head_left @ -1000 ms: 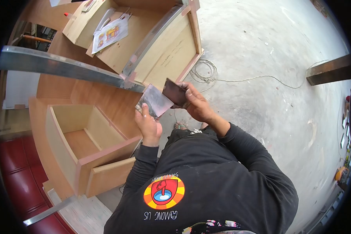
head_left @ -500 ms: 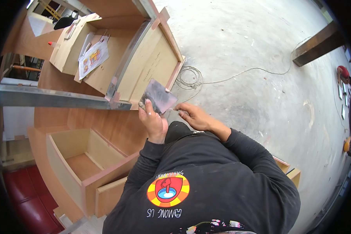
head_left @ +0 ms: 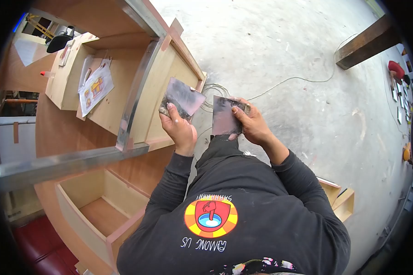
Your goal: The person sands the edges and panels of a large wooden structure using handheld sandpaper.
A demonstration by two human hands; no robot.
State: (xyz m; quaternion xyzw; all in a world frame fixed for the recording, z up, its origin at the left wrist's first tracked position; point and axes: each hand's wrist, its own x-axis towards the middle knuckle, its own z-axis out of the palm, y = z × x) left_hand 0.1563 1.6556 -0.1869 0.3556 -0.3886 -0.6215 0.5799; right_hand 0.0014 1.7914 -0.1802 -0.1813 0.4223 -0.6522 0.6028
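Observation:
My left hand (head_left: 179, 130) grips a flat, smeared metal plate (head_left: 183, 97), thumb on its face, just beside the wooden cabinet frame. Pinkish paste covers part of that plate. In my right hand (head_left: 253, 123) is a second flat plate (head_left: 223, 117), dark above and pinkish below, with my thumb pressed on its surface and my fingers behind it. The two plates are side by side with a small gap between them, above my dark trousers.
Wooden cabinet boxes with a metal bar (head_left: 64, 167) fill the left side. A colourful drawing (head_left: 96, 88) lies in the upper box. A coiled cable (head_left: 212, 91) rests on the concrete floor. Right are a wooden post (head_left: 365, 43) and, farther, a person in red (head_left: 396, 69).
The second plate now shows its broad face in my right hand, which has moved up and right, away from my left hand. The view has shifted slightly over the cabinets.

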